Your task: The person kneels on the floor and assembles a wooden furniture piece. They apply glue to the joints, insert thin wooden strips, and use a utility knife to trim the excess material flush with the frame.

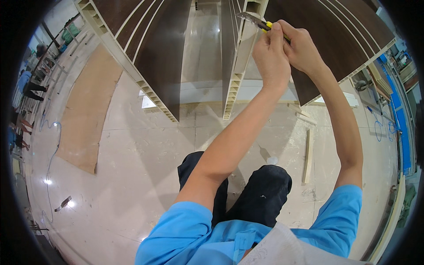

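Observation:
Both my hands are close together at the upper right of centre. My right hand (304,51) is closed around the handle of a yellow-and-black utility knife (268,26). My left hand (271,62) is closed against it, its fingers also on the handle. The blade points left, over the cream edge of the middle panel (242,55), and seems to touch it. This panel stands on edge, with hollow cells showing along its end. Dark brown hollow-core panels with pale stripes stand on either side, a left panel (163,57) and a right panel (327,31).
A brown sheet (88,110) lies on the pale floor at the left, beside a thin hose (57,145). Wood strips (308,154) lie right of my knees. A blue rail (402,128) runs along the right side. Other people (28,84) are at the far left.

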The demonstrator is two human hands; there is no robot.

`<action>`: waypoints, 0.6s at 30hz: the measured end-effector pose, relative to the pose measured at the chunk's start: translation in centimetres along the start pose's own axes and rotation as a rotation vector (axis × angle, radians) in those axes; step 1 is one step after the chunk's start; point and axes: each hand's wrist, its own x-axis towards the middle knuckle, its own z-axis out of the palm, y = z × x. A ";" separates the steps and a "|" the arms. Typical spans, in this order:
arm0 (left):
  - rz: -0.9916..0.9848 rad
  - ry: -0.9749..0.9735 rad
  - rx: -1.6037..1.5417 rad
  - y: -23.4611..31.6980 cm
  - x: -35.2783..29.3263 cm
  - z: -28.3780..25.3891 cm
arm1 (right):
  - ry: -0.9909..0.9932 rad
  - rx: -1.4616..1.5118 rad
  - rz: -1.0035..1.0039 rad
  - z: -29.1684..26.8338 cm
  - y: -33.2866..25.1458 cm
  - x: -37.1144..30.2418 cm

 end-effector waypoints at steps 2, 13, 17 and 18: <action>-0.005 -0.003 0.039 -0.7 0.1 -0.4 | -0.005 0.018 0.012 0.3 0.5 -0.1; -0.084 -0.009 0.159 -2.5 -6.1 -2.8 | -0.054 0.140 0.040 1.5 0.8 -5.9; -0.052 -0.067 -0.014 -0.7 -2.9 -0.6 | 0.024 0.026 -0.030 -0.4 0.4 -2.6; -0.061 -0.088 -0.056 -0.3 -2.2 -0.3 | 0.015 0.061 -0.029 -0.8 0.3 -1.8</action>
